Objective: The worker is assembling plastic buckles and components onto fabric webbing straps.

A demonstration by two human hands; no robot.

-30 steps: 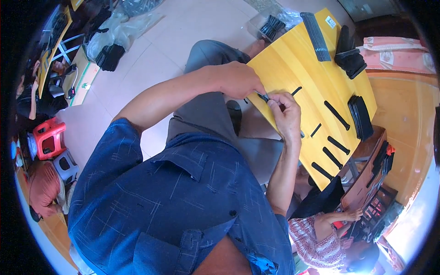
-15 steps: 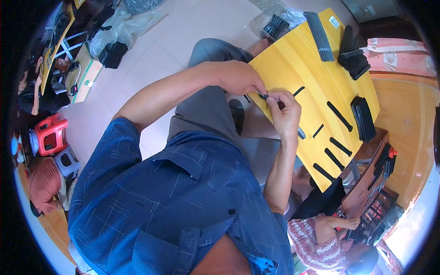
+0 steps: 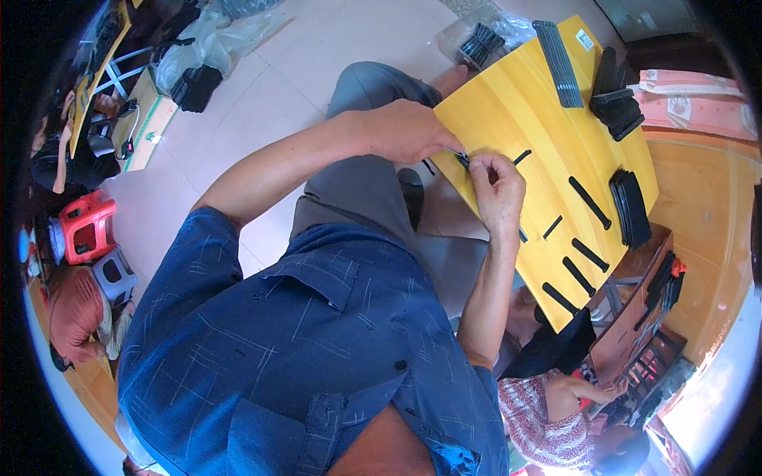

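Note:
My left hand (image 3: pixel 409 131) reaches in from the left over the near edge of a yellow wooden board (image 3: pixel 508 103). Its fingers are closed on a small dark piece (image 3: pixel 463 159) with a shiny edge, too small to name. My right hand (image 3: pixel 500 190) meets it from the right, thumb and forefinger pinched at the same piece. Beyond the right hand a short black strip (image 3: pixel 522 157) lies on the board. A thin black strip (image 3: pixel 552 227) and a longer black strip (image 3: pixel 589 202) lie farther right. Partly behind my right wrist shows a small metallic thing (image 3: pixel 522 236).
More black strips (image 3: pixel 579 275) lie near the board's right corner. Along its far side are a row of dark strips (image 3: pixel 558 63), a black pile (image 3: pixel 615 103) and a black stack (image 3: pixel 629 208). A clear bin (image 3: pixel 476 44) stands beyond. A co-worker (image 3: pixel 548 420) sits at right.
Both hands have shifted slightly; the right fingers have drawn a little away from the left, and more of the small dark piece shows between them.

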